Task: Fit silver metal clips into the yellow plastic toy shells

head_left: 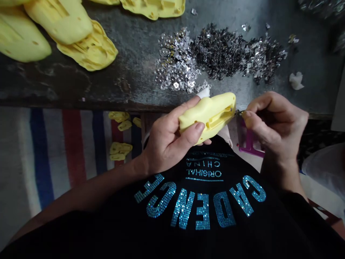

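My left hand (168, 142) is closed around a yellow plastic shell (201, 109), thumb on the near side. The shell has a rounded outline and a long rectangular slot facing up, with a small bit of metal visible inside the slot's right end. White material shows at a left fingertip. At the shell's right end, my right hand (280, 126) pinches a small dark metal piece (238, 113) between thumb and forefinger. Its tip meets or nearly meets the shell's edge; I cannot tell which.
Beyond the hands, piles of small shiny metal clips (178, 61) and darker metal parts (218, 50) lie on the dark worktable (134, 79). More yellow shells (88, 46) are at the upper left. Several yellow pieces (120, 151) lie below on a striped sheet (72, 144).
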Action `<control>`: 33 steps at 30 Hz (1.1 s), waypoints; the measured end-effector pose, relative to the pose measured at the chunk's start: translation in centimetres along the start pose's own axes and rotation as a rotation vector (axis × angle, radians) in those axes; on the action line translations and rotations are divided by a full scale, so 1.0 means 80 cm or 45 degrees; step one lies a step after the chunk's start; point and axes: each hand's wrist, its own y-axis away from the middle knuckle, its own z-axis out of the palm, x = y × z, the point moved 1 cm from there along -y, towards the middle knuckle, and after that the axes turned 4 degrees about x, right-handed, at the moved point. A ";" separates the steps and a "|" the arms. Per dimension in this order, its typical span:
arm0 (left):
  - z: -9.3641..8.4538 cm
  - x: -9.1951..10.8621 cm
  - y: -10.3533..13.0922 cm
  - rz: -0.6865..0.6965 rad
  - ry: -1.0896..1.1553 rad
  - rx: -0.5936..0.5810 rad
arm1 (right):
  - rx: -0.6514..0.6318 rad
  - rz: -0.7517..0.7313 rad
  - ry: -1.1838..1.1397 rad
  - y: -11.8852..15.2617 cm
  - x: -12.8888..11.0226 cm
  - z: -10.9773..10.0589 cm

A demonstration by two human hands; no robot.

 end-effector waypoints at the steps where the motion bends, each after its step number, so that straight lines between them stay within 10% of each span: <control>1: 0.000 -0.001 0.000 -0.009 0.013 -0.004 | -0.039 0.041 -0.041 -0.003 0.002 -0.001; 13: -0.003 -0.026 0.001 0.271 -0.021 -0.055 | -0.697 0.296 -0.097 -0.071 -0.005 -0.020; 24: -0.004 -0.031 -0.013 -0.027 0.270 -0.002 | -0.099 0.012 -0.019 -0.017 0.017 -0.004; 29: 0.000 -0.029 -0.015 -0.028 0.340 -0.011 | -0.013 -0.443 0.183 0.010 0.014 0.011; 33: 0.005 -0.027 -0.009 0.069 0.342 -0.005 | 0.034 -0.353 0.112 0.014 0.021 0.020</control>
